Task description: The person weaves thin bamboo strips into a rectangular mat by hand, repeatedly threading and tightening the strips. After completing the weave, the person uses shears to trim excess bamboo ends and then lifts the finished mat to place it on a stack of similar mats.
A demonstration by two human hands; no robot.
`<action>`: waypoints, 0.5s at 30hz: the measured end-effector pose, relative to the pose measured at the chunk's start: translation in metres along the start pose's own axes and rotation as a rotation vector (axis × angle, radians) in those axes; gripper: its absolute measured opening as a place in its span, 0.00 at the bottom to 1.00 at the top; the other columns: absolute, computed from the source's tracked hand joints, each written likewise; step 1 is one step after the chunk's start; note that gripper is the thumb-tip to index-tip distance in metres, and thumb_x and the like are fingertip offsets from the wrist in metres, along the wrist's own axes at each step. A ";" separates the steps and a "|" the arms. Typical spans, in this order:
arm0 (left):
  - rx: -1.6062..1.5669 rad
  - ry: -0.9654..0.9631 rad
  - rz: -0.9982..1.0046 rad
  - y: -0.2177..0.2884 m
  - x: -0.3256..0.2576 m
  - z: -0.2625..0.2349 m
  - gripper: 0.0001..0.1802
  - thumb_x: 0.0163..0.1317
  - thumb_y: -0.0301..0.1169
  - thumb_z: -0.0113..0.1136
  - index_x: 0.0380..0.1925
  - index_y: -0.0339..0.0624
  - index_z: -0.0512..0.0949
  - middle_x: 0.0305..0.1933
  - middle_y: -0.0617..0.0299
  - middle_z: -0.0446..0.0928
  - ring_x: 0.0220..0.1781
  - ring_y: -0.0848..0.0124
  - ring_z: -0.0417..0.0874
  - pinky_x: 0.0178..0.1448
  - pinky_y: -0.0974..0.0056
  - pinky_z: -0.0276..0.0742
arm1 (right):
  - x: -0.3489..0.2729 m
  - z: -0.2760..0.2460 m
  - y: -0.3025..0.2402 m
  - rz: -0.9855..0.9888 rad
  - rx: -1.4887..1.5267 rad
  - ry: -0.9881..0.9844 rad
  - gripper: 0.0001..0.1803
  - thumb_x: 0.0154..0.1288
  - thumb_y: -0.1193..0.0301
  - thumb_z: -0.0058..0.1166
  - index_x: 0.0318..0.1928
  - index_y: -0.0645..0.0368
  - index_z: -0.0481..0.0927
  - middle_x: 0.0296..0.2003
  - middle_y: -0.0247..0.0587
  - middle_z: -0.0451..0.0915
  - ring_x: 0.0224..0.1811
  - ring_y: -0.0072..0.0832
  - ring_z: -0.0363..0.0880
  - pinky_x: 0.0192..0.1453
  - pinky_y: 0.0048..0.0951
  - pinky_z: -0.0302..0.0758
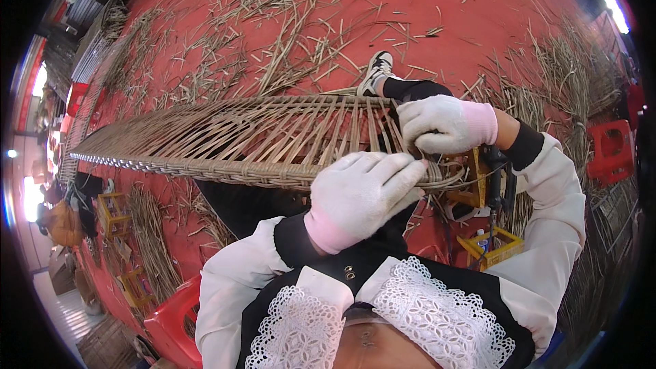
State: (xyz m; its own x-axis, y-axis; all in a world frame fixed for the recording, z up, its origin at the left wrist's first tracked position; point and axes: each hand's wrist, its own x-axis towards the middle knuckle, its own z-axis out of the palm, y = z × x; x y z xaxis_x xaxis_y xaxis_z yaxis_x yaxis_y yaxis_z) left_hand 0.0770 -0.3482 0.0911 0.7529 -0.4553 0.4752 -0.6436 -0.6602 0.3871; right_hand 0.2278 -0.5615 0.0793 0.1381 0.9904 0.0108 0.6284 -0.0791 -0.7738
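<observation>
The red floor [451, 27] is smooth and strewn with dry, straw-coloured strips [287, 55]. Above it stretches the long woven panel [205, 138], open and ribbed toward its right end, its near edge a tight, rope-like braid [260, 172]. Both hands wear fuzzy knitted gloves [480, 123]. The left hand [365, 193] lies over the near edge close to the right end, fingers outstretched; the right hand [444, 125] curls at that end; what either pinches is hidden. This looks like finishing the end's border, which probably calls next for drawing the strands [447, 180] taut.
</observation>
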 end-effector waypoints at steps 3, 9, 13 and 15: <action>-0.012 -0.003 -0.008 0.000 0.000 0.000 0.22 0.56 0.40 0.74 0.51 0.50 0.85 0.46 0.67 0.85 0.45 0.67 0.87 0.47 0.63 0.81 | 0.005 0.004 0.007 -0.059 -0.080 0.052 0.09 0.65 0.70 0.53 0.36 0.63 0.82 0.34 0.48 0.79 0.40 0.47 0.79 0.49 0.42 0.77; 0.018 0.007 0.007 -0.001 0.000 0.003 0.21 0.57 0.41 0.72 0.49 0.50 0.83 0.47 0.69 0.84 0.45 0.71 0.86 0.52 0.65 0.80 | 0.006 0.011 0.012 -0.007 -0.012 0.087 0.12 0.68 0.68 0.56 0.30 0.64 0.80 0.25 0.50 0.75 0.31 0.46 0.77 0.40 0.42 0.74; 0.011 -0.024 0.004 -0.001 0.001 0.005 0.22 0.56 0.40 0.73 0.51 0.49 0.83 0.46 0.68 0.85 0.44 0.70 0.86 0.50 0.64 0.79 | 0.003 0.016 0.012 0.115 0.105 0.109 0.17 0.70 0.64 0.57 0.29 0.66 0.78 0.23 0.50 0.73 0.25 0.35 0.74 0.36 0.38 0.72; 0.010 -0.032 0.020 -0.001 0.002 0.005 0.23 0.56 0.39 0.73 0.51 0.47 0.82 0.47 0.68 0.85 0.44 0.69 0.86 0.50 0.64 0.79 | 0.001 0.018 0.011 0.159 0.097 0.135 0.17 0.71 0.62 0.57 0.31 0.65 0.81 0.23 0.48 0.75 0.25 0.32 0.73 0.35 0.36 0.72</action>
State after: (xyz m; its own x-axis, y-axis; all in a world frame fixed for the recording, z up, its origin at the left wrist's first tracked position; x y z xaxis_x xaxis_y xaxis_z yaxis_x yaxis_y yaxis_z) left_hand 0.0797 -0.3512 0.0876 0.7443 -0.4872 0.4568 -0.6571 -0.6566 0.3702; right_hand 0.2212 -0.5592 0.0590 0.3348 0.9416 -0.0370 0.5147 -0.2156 -0.8298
